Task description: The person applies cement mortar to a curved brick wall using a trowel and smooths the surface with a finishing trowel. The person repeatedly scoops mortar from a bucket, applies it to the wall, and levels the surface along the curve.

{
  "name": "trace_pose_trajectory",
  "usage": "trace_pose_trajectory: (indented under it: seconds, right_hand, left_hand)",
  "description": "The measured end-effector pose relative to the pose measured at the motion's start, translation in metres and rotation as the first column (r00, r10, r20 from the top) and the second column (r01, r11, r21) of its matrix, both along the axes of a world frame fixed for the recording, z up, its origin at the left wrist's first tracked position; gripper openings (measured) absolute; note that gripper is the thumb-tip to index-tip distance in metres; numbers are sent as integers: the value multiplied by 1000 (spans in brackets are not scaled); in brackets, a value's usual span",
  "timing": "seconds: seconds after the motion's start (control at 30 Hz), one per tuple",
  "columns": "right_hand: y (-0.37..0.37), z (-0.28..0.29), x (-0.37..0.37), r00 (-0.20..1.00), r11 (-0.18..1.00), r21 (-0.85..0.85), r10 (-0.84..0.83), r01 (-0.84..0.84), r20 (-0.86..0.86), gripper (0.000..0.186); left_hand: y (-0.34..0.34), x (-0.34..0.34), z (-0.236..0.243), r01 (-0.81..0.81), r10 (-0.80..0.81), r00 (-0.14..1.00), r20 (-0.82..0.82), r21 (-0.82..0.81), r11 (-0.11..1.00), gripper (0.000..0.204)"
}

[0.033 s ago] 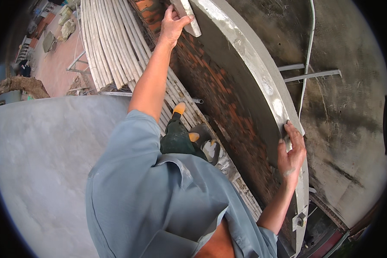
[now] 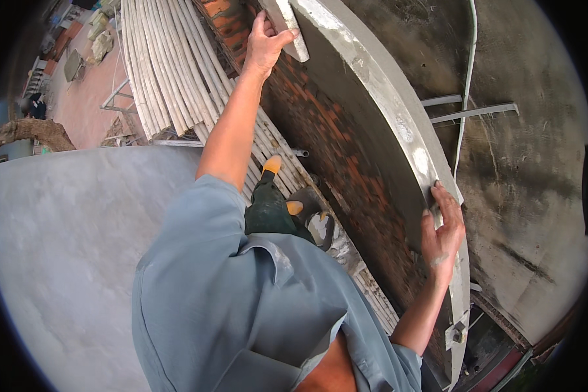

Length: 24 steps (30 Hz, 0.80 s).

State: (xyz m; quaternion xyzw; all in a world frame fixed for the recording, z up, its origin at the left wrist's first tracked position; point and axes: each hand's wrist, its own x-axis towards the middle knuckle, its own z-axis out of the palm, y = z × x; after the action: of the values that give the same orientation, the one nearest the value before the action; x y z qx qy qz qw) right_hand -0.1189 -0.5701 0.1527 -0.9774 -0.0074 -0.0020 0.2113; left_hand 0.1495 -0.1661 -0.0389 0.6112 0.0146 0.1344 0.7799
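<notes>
My left hand is closed around a short, flat, cement-smeared board, which resembles a plasterer's float. Its narrow pale edge faces up, and my thumb presses against it. The board stands against the grey plastered face of a brick wall, near the top of the view. Lower right, my right hand grips a long strip along the wall's top edge, fingers over it and thumb on the near side. White and grey cement smears this strip. A small metal clamp sits farther down it.
Bare brickwork shows below the plaster. My yellow-toed boots stand on pale poles laid as a platform. A bucket is by my feet. Metal brackets and a white hose lie beyond the wall.
My left hand and the short board have shifted slightly downward and to the right along the wall. My right hand stays in place on the strip.
</notes>
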Motion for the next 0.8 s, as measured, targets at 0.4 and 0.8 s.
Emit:
trace_pose_trajectory:
  seconds: [0.4,0.8]
  right_hand:
    - [-1,-5,4,998,999,-3,48,-47,33,50]
    - [-3,-5,1,996,998,3,55,-55,74,48]
  left_hand:
    - [-184,-171,15,-189,39,963,266,570,800,121]
    - [-158,-135,-12,-34,1,972,-235,-138,990,105]
